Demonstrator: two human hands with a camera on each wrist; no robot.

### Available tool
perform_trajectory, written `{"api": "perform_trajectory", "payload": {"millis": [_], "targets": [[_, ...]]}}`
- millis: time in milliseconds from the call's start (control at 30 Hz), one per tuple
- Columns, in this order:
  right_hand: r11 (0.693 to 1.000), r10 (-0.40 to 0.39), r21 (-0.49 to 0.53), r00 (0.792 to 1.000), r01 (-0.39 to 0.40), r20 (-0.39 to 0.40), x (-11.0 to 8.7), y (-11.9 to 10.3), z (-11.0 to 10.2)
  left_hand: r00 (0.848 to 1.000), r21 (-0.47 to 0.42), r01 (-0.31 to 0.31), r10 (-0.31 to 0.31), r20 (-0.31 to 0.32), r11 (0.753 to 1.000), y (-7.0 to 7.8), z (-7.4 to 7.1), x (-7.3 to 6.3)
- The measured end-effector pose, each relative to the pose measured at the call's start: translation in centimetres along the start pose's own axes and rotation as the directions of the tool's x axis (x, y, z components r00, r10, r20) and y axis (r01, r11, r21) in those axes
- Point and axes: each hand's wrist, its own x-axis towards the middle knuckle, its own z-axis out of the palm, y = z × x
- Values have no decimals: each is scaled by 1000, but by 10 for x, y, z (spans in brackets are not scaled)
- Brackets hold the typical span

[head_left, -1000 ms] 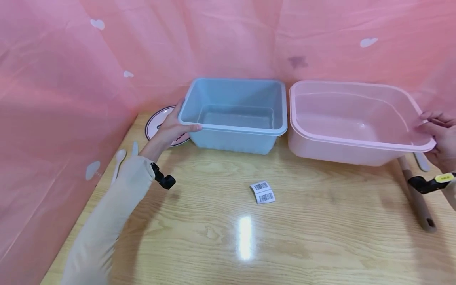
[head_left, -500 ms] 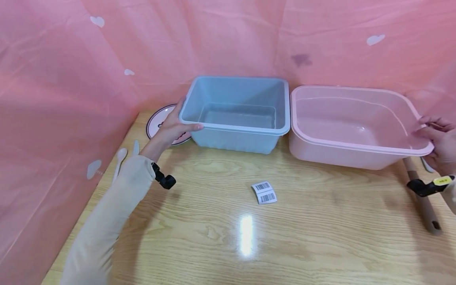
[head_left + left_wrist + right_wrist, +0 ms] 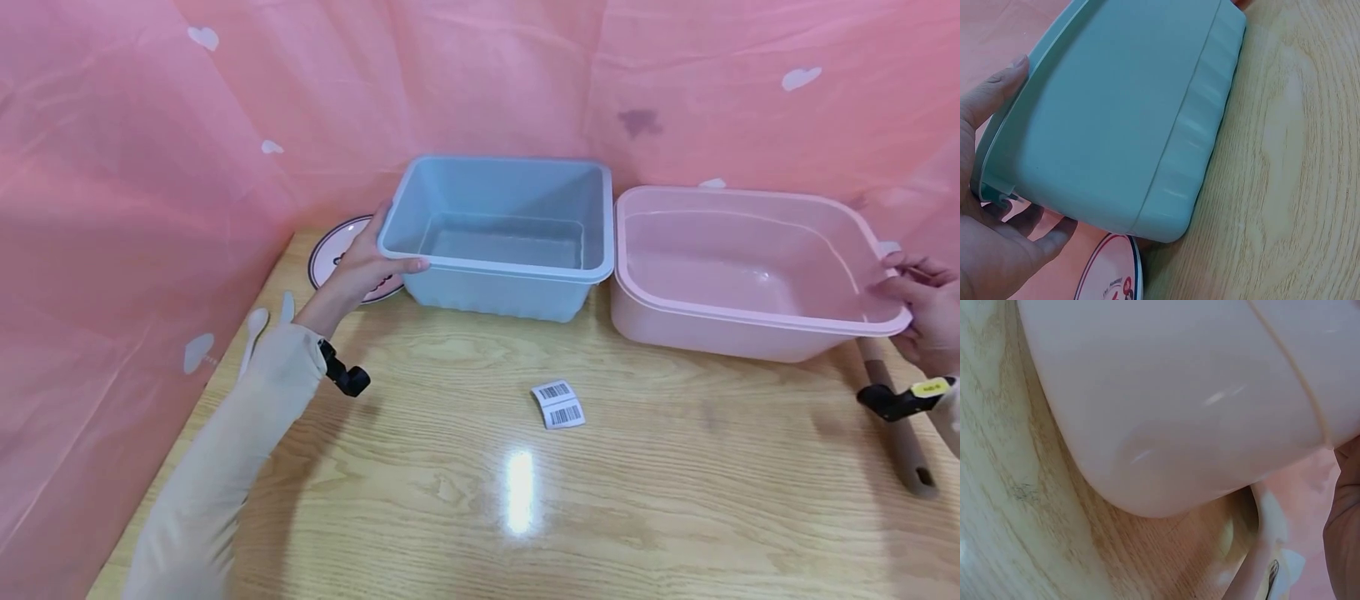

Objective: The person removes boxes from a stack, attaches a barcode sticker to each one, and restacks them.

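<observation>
My left hand [image 3: 366, 268] grips the left end of a light blue plastic basin [image 3: 491, 290], thumb over the front rim. In the left wrist view its other fingers [image 3: 1054, 237] curl in under the rim. To the right stands a larger pink plastic basin [image 3: 720, 337]; the two basins' rims meet or nearly meet. My right hand [image 3: 928, 312] holds the pink basin's right rim at its corner, partly cut off by the frame edge. Both basins look empty inside. The right wrist view shows the pink basin's outer wall [image 3: 1147, 425] close over the wood.
A round printed plate [image 3: 327, 254] lies partly behind my left hand. A white spoon [image 3: 256, 323] and a pale knife-like piece [image 3: 288, 307] lie at the left edge. A barcode label [image 3: 558, 404] sits mid-table. A brown handle [image 3: 907, 454] lies below my right hand. Pink cloth [image 3: 487, 75] hangs behind.
The pink basin has shifted slightly down and toward the front in my right hand. The blue basin has moved slightly right, narrowing the gap between them. Both hands keep their hold.
</observation>
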Motion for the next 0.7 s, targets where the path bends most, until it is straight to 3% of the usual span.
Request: {"api": "perform_trajectory", "payload": {"millis": [267, 500, 600, 700], "targets": [[999, 39, -29, 999, -39, -2, -5, -2, -1, 1000, -25, -14, 14, 15, 1000, 1, 0, 1], [988, 106, -111, 993, -110, -43, -4, -10, 1, 1000, 30, 18, -18, 1, 999, 5, -1, -1], [971, 138, -189, 989, -146, -50, 3, -14, -22, 1000, 21, 10, -10, 17, 1000, 6, 0, -1], [945, 145, -298, 989, -137, 4, 16, -17, -72, 999, 29, 16, -17, 34, 999, 8, 1, -1]]}}
